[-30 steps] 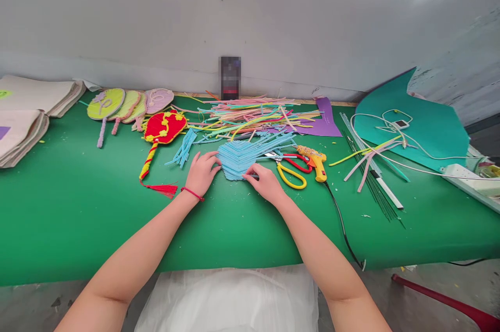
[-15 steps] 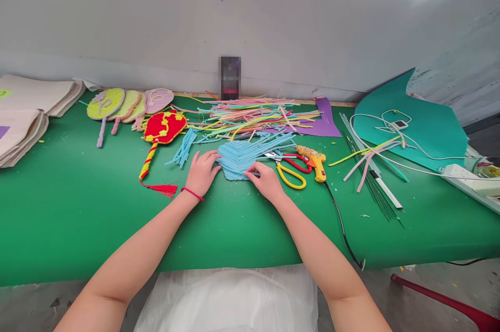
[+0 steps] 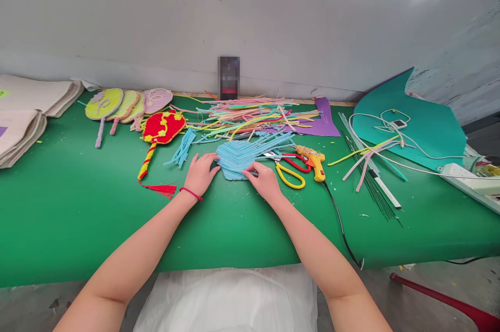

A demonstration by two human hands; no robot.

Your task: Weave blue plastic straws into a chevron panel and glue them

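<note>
In the middle of the table lies a light-blue panel of pipe cleaners (image 3: 236,157), laid side by side in a V-shaped pattern, with loose ends fanning to the upper right. My left hand (image 3: 202,173) rests at its left edge, fingers stretched out and thumb apart. At the lower right edge, my right hand (image 3: 262,180) pinches a blue pipe cleaner between thumb and finger; the exact strand is hard to make out. Short blue pipe cleaner pieces (image 3: 183,148) lie left of the panel. Just right of it are scissors (image 3: 291,175) with red and yellow handles.
A yellow glue gun (image 3: 315,161) with a black cord lies beyond the scissors. Behind the panel spreads a pile of coloured pipe cleaners (image 3: 250,115). A red fan (image 3: 164,127) with a tassel and several pale fans (image 3: 104,103) lie left. White cables cross teal sheets (image 3: 433,136) at right.
The whole view has shifted very slightly. Both hands keep their places at the blue panel, with no clear change in their grip.
</note>
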